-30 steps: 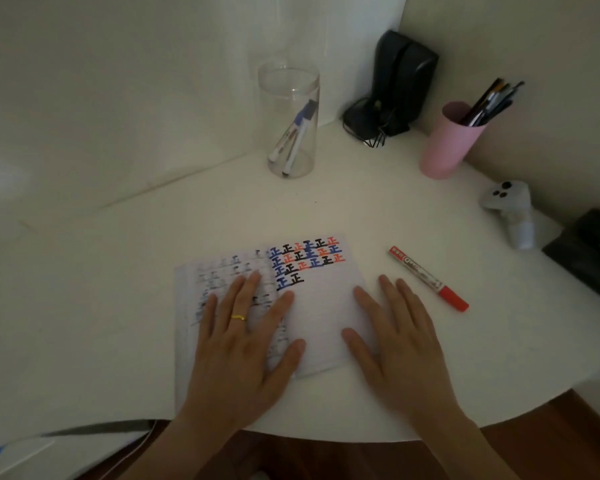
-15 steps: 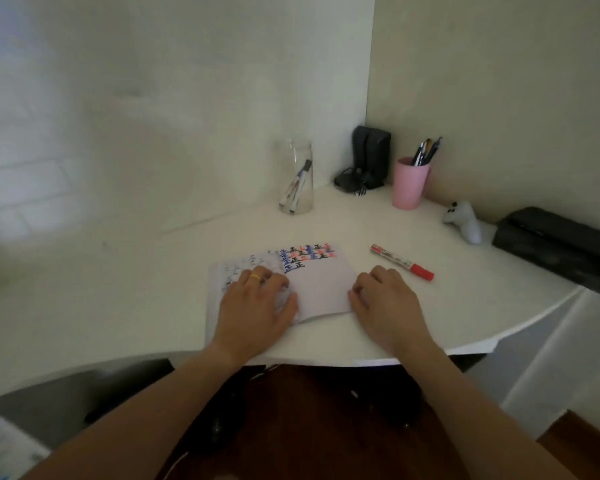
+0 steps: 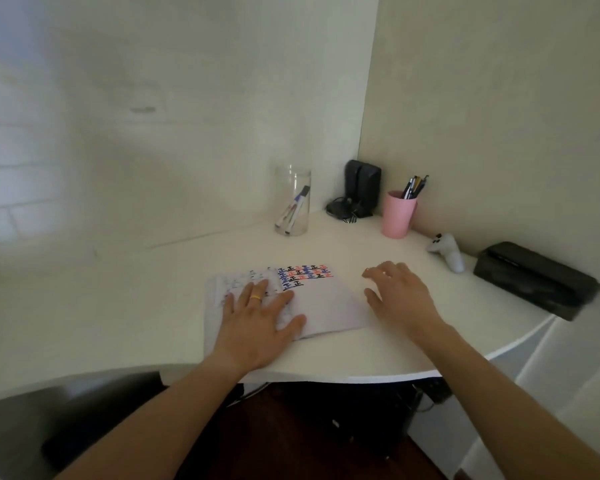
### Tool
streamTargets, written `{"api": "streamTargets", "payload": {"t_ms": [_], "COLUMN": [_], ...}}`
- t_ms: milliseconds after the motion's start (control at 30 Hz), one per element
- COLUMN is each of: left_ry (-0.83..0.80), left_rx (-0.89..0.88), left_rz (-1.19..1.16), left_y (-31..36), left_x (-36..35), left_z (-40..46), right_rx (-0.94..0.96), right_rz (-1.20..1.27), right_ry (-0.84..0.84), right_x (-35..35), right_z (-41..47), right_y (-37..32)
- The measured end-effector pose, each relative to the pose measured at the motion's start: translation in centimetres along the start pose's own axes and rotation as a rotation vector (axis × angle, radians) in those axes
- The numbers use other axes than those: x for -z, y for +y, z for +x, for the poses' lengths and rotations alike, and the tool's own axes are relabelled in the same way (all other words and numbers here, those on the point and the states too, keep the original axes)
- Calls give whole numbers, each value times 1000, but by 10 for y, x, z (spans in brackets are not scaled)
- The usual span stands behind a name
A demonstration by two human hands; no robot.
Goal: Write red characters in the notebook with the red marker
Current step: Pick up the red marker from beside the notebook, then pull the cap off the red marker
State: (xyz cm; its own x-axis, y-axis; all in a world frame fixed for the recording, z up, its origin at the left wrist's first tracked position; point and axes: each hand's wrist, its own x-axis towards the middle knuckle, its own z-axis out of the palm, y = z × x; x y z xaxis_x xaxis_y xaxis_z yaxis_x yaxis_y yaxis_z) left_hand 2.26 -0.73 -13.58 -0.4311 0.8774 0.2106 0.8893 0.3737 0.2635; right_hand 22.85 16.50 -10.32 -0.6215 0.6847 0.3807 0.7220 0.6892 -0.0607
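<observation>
Both of my grips hold nothing. Left hand (image 3: 257,318) lies flat, fingers spread, on the left page of the notebook (image 3: 326,306), pinning it to the white bench (image 3: 118,306); a gold ring (image 3: 256,297) shows on one finger. Right hand (image 3: 397,292) is loosely open, fingers curled down, just right of the notebook's edge.

Half a second ago the right hand rested against the notebook's right edge with the red marker lying clear beside it. Now that hand has shifted right, onto the spot where the marker lay, and the marker is covered. Cannot tell whether the fingers touch it or only hover. Left hand has stayed put.

Notebook's right page carries rows of black, blue and red characters (image 3: 303,274) at the top; the lower part is bare. Left page writing is faint, partly under my hand, unreadable.

At the back: glass (image 3: 292,202) with markers, pink cup (image 3: 398,216) with pens, a dark speaker (image 3: 362,187) in the corner, blurred.
</observation>
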Motion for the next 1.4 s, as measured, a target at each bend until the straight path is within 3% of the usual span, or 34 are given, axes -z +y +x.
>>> {"api": "streamTargets", "payload": {"t_ms": [233, 533, 600, 700, 833, 900, 1000, 1133, 1233, 1400], "left_ry": [-7, -133, -251, -446, -556, -463, -165, 168, 208, 297], "left_rx": [-28, -17, -12, -28, -144, -157, -125, -104, -161, -455], "left_rz": [39, 73, 85, 131, 198, 100, -33, -278, -321, -188], "left_y": [-4, -5, -5, -6, -14, -21, -30, -37, -36, -27], "left_x": [-6, -3, 5, 26, 53, 56, 43, 7, -1, 0], "left_z": [5, 11, 17, 31, 65, 92, 129, 143, 142, 137], "right_rx": [-113, 36, 47, 7, -248, -307, -328, -411, -332, -203], "right_rz": [-311, -309, -170, 278, 1194, 1446, 1658, 1693, 1562, 1607], "right_ry": [-142, -108, -32, 29, -228, -327, -357, -244, -203, -195], "right_x": [-14, -12, -11, -10, -1, -2, -21, -50, -59, -53], "right_z": [4, 33, 43, 63, 90, 103, 117, 123, 123, 116], "right_y": [19, -42, -55, -69, -79, -76, -68, -59, -53, -62]}}
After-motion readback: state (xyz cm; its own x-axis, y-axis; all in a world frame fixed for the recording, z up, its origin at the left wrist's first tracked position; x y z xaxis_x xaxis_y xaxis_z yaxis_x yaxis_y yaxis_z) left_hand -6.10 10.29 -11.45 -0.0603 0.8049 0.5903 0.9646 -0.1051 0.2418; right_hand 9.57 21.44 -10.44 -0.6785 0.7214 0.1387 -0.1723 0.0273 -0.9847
